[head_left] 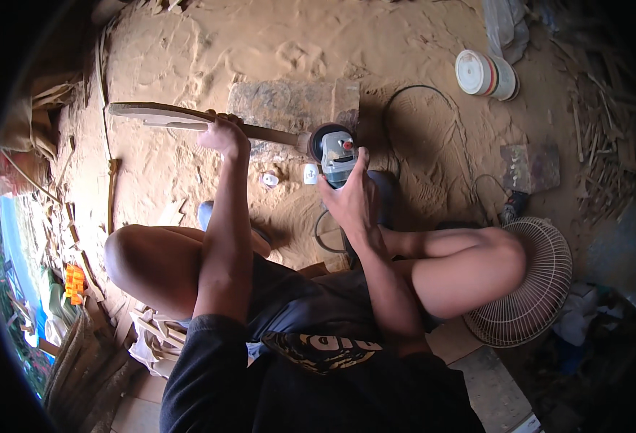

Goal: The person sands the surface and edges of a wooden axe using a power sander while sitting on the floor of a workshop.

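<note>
— On the sawdust-covered ground (188, 43), seen from the head camera, what has each hand got?

— The left hand (224, 135) is closed around a long, flat wooden piece (166, 114) — pale, curved along one edge, narrowing to a darker shaft towards the right. It is gripped mid-length and held roughly level, probably so that the narrow end stays steady against the tool. The right hand (348, 198) is wrapped round the body of an angle grinder (334, 151), fingers closed on its grey housing, with the dark round disc meeting the tip of the wood.

— Why there, over that block?

— A flat stone slab (289, 105) lies just behind the work, rough and mottled; I judge it serves as a rest, though whether the wood touches it I cannot tell. The person squats with both knees wide, arms reaching between them (a stance that keeps the tool close and low).

— And around them?

— The grinder's black cable (419, 94) loops across the dust to the right. A white plastic tub (485, 74) lies on its side further off, a pale wire-caged fan (531, 285) sits beside the right knee, and splintered wood scraps (599, 123) are heaped at the right edge. The dust is fine, tan and footprinted.
</note>
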Action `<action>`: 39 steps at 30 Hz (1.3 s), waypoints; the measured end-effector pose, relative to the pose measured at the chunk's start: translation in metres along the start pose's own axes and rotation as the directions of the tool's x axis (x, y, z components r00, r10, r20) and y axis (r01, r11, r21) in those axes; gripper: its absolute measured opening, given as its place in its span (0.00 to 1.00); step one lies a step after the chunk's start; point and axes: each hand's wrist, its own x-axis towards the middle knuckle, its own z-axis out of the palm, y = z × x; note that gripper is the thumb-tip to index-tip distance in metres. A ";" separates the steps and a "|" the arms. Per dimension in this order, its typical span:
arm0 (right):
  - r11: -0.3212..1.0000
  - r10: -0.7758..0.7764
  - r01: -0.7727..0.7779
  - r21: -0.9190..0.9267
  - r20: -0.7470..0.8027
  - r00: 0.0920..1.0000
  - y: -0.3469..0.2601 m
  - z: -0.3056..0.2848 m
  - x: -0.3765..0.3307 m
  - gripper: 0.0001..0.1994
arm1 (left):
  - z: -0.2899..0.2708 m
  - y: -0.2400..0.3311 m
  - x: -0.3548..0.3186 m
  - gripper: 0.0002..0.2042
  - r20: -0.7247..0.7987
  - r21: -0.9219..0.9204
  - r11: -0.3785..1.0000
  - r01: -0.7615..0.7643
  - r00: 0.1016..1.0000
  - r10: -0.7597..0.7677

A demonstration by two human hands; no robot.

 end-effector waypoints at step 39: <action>0.968 0.097 -0.107 0.227 0.055 0.994 0.005 -0.009 0.005 0.53 | -0.040 -0.041 0.059 0.42 -0.105 0.139 0.956 0.258 0.964 -0.245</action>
